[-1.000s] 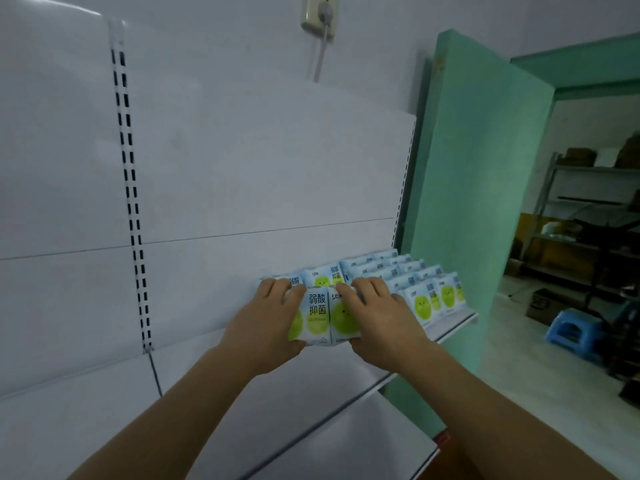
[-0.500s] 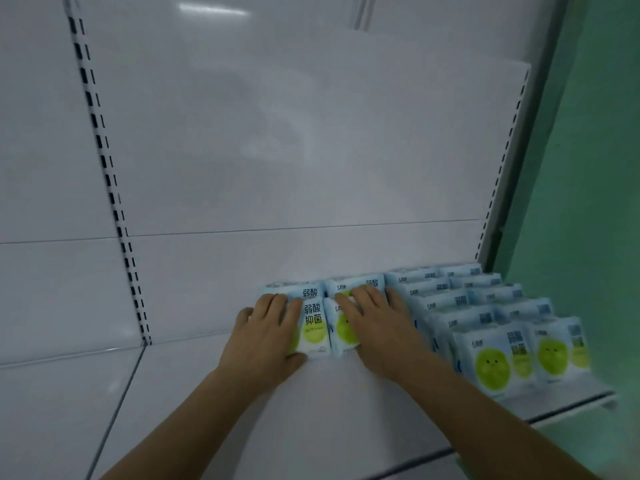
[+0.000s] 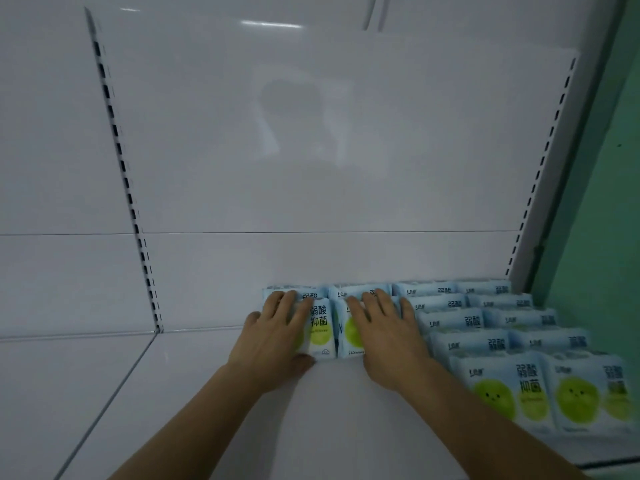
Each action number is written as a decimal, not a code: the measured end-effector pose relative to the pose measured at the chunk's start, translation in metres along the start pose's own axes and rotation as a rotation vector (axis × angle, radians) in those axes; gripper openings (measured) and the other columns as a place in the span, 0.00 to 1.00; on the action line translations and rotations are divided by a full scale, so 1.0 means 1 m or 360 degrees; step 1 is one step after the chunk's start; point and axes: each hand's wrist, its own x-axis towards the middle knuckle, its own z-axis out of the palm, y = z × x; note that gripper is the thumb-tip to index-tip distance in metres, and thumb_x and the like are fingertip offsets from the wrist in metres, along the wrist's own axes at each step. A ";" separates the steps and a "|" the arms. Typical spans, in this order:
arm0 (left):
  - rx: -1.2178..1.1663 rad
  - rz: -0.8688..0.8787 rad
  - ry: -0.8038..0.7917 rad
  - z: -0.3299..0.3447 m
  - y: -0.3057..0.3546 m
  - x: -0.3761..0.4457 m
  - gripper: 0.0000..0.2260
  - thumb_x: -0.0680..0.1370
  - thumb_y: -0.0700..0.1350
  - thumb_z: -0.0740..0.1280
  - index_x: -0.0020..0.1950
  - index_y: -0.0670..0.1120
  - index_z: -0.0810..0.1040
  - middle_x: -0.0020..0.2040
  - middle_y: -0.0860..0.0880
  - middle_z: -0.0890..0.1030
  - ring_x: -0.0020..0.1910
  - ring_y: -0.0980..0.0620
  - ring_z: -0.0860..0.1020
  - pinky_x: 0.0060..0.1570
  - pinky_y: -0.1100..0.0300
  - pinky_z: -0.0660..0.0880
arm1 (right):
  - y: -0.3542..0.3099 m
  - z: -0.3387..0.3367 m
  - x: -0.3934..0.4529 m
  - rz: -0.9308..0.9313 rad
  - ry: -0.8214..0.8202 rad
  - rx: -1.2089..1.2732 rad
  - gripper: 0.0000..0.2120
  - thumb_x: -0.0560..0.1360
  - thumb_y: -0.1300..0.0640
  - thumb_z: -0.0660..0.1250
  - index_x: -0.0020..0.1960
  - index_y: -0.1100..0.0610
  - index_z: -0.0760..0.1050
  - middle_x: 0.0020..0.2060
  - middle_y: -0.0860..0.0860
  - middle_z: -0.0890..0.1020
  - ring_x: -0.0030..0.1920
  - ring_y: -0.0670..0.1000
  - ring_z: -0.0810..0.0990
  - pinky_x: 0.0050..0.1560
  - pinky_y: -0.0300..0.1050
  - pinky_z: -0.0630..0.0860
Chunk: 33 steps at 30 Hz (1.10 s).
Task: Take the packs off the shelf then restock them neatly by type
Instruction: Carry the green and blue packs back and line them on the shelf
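Packs of soft pale-blue film wrapping, each printed with a green smiling circle and dark lettering (image 3: 498,393), stand in two files along the right end of the flat white metal shelf (image 3: 214,410). Nearest the camera, both bare forearms reach in from the lower edge. The two front packs of the right-hand files sit close to the shelf lip, faces forward, slightly tilted back.

Further in, the left hand (image 3: 273,337) lies flat over the left pack of a front pair (image 3: 320,327), fingers spread across its face and thumb at its lower corner. The right hand (image 3: 384,337) lies likewise over the right pack of that pair (image 3: 349,332), fingers splayed and reaching the top edge. Neither hand pinches anything; both grips are open-palmed and pressing. The pair stands side by side, touching, just left of the established files.

Behind the pair, a second row of like packs (image 3: 360,292) stands against the white back panel (image 3: 311,150). A slotted upright (image 3: 128,188) runs down the panel on the left; a green wall (image 3: 602,202) borders the right.

Assessment: the packs appear light, squashy and smooth-skinned, liable to slide or topple. Holding them by the flanks, or pressing flat on the face, looks sound. Only one type is visible.
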 end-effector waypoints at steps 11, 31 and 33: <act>-0.0017 -0.0150 0.0140 -0.031 -0.007 -0.021 0.40 0.76 0.68 0.63 0.80 0.52 0.52 0.80 0.48 0.56 0.78 0.45 0.54 0.73 0.46 0.62 | -0.001 -0.032 0.005 -0.0215 0.0162 0.0149 0.37 0.77 0.40 0.57 0.81 0.55 0.53 0.78 0.56 0.60 0.79 0.59 0.55 0.77 0.61 0.52; 0.0415 -0.1076 0.0219 -0.174 -0.203 -0.313 0.31 0.81 0.64 0.54 0.79 0.49 0.55 0.77 0.47 0.63 0.76 0.45 0.59 0.70 0.48 0.66 | -0.360 -0.155 0.013 -0.1071 0.0418 0.0526 0.33 0.82 0.40 0.53 0.81 0.53 0.49 0.80 0.54 0.56 0.79 0.56 0.53 0.78 0.57 0.51; 0.0451 -0.1192 0.0218 -0.189 -0.223 -0.356 0.31 0.81 0.64 0.54 0.80 0.49 0.55 0.77 0.47 0.63 0.76 0.44 0.59 0.70 0.47 0.66 | -0.407 -0.166 0.003 -0.1181 0.0443 0.0558 0.33 0.82 0.40 0.53 0.81 0.54 0.49 0.79 0.54 0.57 0.79 0.56 0.54 0.78 0.57 0.52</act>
